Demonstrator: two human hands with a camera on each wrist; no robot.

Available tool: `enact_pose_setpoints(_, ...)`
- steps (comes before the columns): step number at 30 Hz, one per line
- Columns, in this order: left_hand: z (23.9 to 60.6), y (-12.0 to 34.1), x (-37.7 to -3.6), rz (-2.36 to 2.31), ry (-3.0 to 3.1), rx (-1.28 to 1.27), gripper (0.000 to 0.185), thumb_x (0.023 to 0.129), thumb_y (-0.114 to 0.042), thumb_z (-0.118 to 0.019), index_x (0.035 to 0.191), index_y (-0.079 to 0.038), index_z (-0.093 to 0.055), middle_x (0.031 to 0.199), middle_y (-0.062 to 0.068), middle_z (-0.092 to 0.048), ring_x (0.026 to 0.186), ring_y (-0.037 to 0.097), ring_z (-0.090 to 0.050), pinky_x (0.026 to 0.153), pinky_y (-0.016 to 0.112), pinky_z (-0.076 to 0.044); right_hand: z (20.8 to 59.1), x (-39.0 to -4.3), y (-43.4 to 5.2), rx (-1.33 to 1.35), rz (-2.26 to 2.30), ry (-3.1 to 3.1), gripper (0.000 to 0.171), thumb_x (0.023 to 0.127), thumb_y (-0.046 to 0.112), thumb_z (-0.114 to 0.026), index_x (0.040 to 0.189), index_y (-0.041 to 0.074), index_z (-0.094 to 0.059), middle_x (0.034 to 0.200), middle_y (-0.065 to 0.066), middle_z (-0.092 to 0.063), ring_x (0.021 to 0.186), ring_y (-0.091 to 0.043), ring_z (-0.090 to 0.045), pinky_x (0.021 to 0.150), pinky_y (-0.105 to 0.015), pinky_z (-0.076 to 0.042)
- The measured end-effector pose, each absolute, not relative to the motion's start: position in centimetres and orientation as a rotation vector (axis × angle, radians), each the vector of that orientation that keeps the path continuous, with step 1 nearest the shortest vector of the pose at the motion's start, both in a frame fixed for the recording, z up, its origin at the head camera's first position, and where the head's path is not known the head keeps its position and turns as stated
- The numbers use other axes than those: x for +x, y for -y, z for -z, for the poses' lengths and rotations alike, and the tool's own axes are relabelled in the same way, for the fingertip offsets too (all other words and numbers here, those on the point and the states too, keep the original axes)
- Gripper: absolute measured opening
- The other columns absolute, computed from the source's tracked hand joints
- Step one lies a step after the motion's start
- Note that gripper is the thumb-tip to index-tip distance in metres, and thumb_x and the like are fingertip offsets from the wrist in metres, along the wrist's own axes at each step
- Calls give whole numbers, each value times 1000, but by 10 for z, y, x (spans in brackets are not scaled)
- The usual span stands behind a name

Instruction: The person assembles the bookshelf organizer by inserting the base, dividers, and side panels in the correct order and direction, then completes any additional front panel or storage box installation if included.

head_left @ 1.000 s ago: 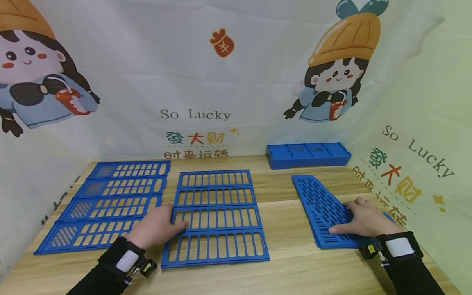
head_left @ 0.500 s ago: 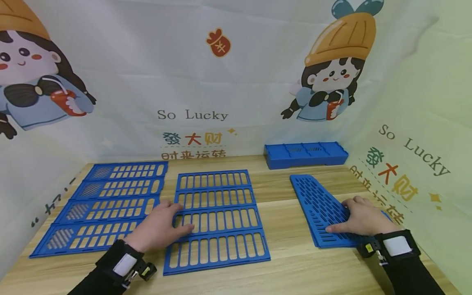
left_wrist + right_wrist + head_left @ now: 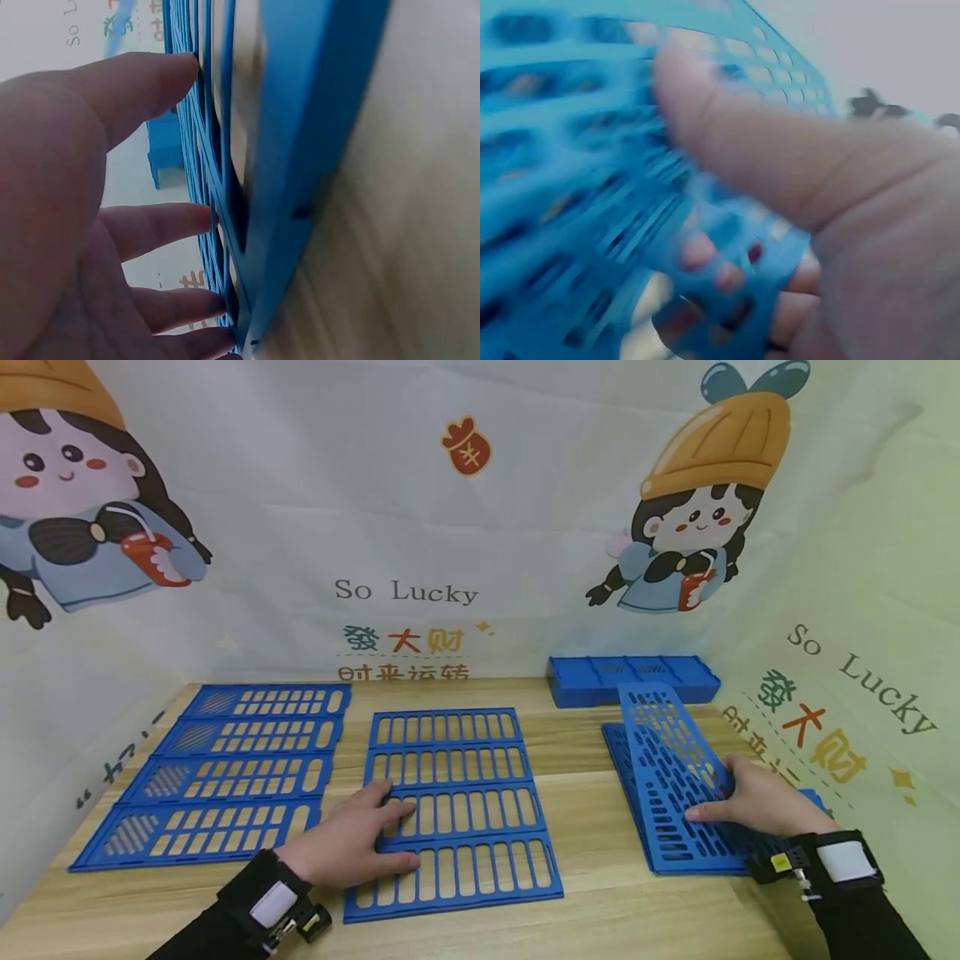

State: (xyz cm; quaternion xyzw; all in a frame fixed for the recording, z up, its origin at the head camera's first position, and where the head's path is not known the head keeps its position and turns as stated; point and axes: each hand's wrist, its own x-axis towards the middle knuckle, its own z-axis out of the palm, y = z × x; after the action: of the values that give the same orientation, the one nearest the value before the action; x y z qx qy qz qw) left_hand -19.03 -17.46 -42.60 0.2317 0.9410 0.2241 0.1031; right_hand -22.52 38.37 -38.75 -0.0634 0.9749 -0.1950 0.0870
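Blur smears the right wrist view, so only a thumb across blue mesh and fingertips showing through the holes are plain. At right of the head view the right hand [image 3: 757, 800] pinches the perforated panel [image 3: 675, 739], tilted up off the panel beneath [image 3: 660, 839]. At lower centre the left hand [image 3: 358, 842] lies with straight, spread fingers pressed on the slotted grid [image 3: 457, 806], flat on the wooden table [image 3: 585, 793]. Both forearms are cut off at the bottom edge.
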Motion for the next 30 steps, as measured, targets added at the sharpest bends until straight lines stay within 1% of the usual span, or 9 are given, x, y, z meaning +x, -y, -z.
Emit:
enact_pose_setpoints(2, 425, 173, -190, -667, -2747, 696, 85, 95, -58, -82, 159, -8, -58, 172, 37, -33, 159, 61, -32, 125, 77, -33, 378, -225, -384, -236, 710, -2839, 80, 97, 44, -85, 137, -15, -48, 111, -21, -71, 96, -27, -70, 79, -44, -60)
enact_pose_setpoints(4, 424, 171, -189, -672, -2727, 692, 86, 94, -57, -82, 160, -9, -57, 173, 36, -31, 160, 61, -30, 125, 79, -31, 368, -226, -379, -303, 782, -2842, 62, 103, 34, -80, 135, -10, -50, 112, -18, -71, 97, -24, -67, 78, -39, -57)
enact_pose_setpoints(6, 423, 170, -188, -673, -2718, 685, 86, 94, -57, -83, 161, -10, -56, 174, 35, -31, 161, 61, -29, 125, 80, -29, 360, -229, -368, -357, 834, -2879, 52, 108, 29, -73, 136, -7, -48, 119, -21, -70, 104, -32, -70, 82, -42, -59)
enact_pose_setpoints(10, 424, 169, -186, -667, -2714, 674, 88, 93, -56, -84, 163, -12, -53, 175, 34, -31, 162, 60, -27, 125, 81, -27, 347, -247, -340, -421, 915, -2962, 31, 115, 20, -60, 127, -2, -42, 105, -19, -62, 89, -32, -64, 73, -39, -52)
enact_pose_setpoints(13, 426, 170, -185, -648, -2713, 670, 90, 92, -58, -85, 164, -12, -53, 175, 32, -32, 163, 58, -28, 125, 81, -27, 342, -268, -314, -449, 952, -3017, 21, 117, 15, -53, 119, 2, -38, 92, -12, -48, 76, -25, -48, 65, -36, -38)
enact_pose_setpoints(17, 425, 172, -183, -642, -2714, 648, 95, 90, -60, -86, 164, -10, -51, 176, 29, -33, 163, 56, -29, 126, 80, -27, 344, -301, -274, -439, 966, -3084, 15, 118, 13, -47, 123, 1, -39, 99, -15, -52, 82, -28, -52, 69, -40, -41)
enact_pose_setpoints(22, 423, 175, -182, -635, -2708, 617, 101, 90, -61, -86, 166, -6, -48, 176, 27, -33, 164, 53, -29, 125, 80, -27, 357, -337, -234, -442, 865, -3145, 12, 118, 10, -44, 126, 1, -41, 107, -24, -68, 96, -40, -67, 96, -56, -36)
enact_pose_setpoints(25, 422, 175, -180, -629, -2694, 612, 101, 89, -60, -86, 165, -5, -48, 176, 27, -34, 164, 53, -29, 125, 81, -27, 366, -351, -222, -455, 809, -3163, 9, 116, 6, -43, 124, 2, -42, 111, -24, -75, 104, -41, -73, 105, -62, -29)
enact_pose_setpoints(30, 420, 178, -179, -627, -2679, 610, 101, 90, -60, -86, 165, -5, -48, 177, 26, -33, 164, 52, -29, 126, 80, -27, 373, -365, -215, -410, 781, -3141, 11, 117, 9, -43, 126, 3, -42, 98, -17, -73, 86, -34, -66, 105, -60, -29)
